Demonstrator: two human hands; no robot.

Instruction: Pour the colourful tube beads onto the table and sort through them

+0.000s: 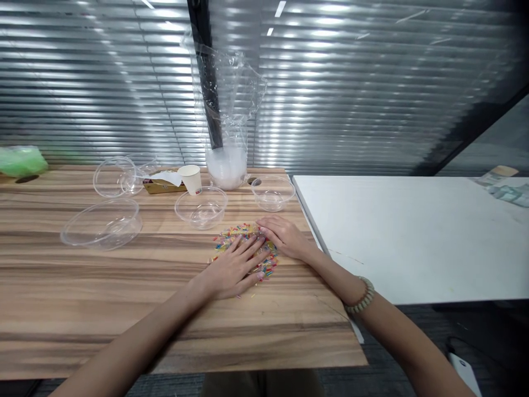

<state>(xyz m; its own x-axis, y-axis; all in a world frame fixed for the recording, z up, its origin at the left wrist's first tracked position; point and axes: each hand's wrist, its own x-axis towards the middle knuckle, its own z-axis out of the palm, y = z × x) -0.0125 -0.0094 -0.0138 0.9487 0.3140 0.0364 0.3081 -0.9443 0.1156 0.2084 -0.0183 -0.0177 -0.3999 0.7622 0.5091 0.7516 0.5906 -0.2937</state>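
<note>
A pile of small colourful beads lies on the wooden table, right of its middle. My left hand lies flat on the pile with fingers spread. My right hand rests palm down on the pile's right edge, fingertips over the beads; a beaded bracelet sits on its wrist. Neither hand grips anything. Just beyond the pile stand two clear plastic bowls, one ahead and one to the right.
A larger clear bowl and clear lids lie at the left. A paper cup, a yellow box and a bagged stack of containers stand at the back. A white table adjoins on the right.
</note>
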